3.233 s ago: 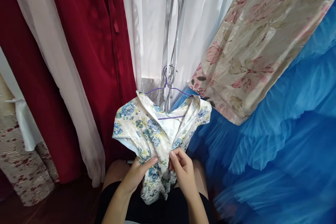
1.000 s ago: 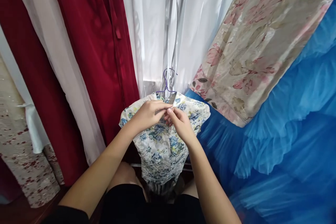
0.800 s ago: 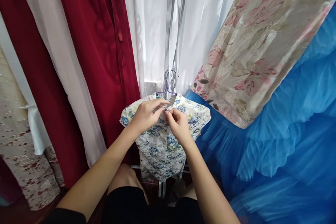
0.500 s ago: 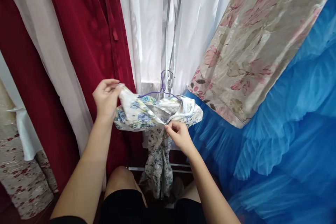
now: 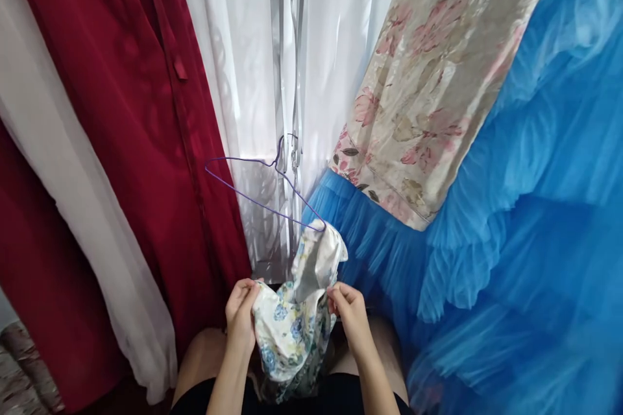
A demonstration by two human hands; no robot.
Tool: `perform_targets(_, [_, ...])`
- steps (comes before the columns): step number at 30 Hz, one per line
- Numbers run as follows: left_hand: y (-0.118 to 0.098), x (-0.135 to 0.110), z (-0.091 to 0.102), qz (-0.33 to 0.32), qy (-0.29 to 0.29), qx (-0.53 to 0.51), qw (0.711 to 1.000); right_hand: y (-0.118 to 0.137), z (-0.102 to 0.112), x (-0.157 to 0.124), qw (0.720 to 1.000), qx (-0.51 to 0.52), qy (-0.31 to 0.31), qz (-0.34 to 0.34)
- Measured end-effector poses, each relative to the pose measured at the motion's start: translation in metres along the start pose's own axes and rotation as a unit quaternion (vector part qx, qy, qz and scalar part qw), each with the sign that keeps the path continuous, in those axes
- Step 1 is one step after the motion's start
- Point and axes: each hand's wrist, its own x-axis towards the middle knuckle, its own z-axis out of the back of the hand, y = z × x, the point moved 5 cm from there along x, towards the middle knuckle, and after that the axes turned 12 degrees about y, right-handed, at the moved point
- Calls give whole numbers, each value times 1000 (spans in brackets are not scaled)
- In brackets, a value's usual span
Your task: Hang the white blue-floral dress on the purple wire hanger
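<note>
A white floral dress (image 5: 292, 331) with blue and yellow flowers hangs in front of me by one shoulder. That shoulder is still over the right end of a purple wire hanger (image 5: 246, 193), which tilts down to the right; the hanger's left arm is bare. My left hand (image 5: 242, 312) pinches the loose left shoulder edge of the dress. Opposite it, my right hand (image 5: 349, 311) pinches the fabric at the right side of the neck opening. The lower part of the dress drops between my knees, partly hidden.
Dark red cloth (image 5: 131, 110) and a pale sheer strip (image 5: 87, 227) hang on the left. Behind the hanger are white drapes (image 5: 331, 45) and grey straps (image 5: 287, 32). A beige floral skirt (image 5: 418, 97) and blue ruffled tulle (image 5: 545, 246) fill the right.
The left shoulder of the dress has come off the hanger. Both hands have moved lower, the left also rightward, and the hanger now tilts with its left arm bare.
</note>
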Motion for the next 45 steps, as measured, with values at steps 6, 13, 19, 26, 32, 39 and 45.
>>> perform_targets(6, [-55,-37,-101,-109,232,162,953,41,-20,-17,973,-51,225,19])
perform_targets(13, [-30,-54,-106,13,263,179,948,43,-41,-32,944,80,317,-45])
perform_targets(19, [11,-87,-83,114,370,258,885,56,1,-34,969,185,162,-26])
perform_targets(26, [54,-90,-23,163,383,416,808,83,46,-24,959,-60,270,-68])
perform_targets(32, [1,-57,4,155,336,381,847,29,28,-52,797,-144,543,-221])
perform_targets(39, [-53,-48,-17,165,437,412,783,83,89,52,965,-171,188,-60])
perform_targets(45, [-75,-88,-81,91,527,277,799,135,109,164,986,-139,89,-18])
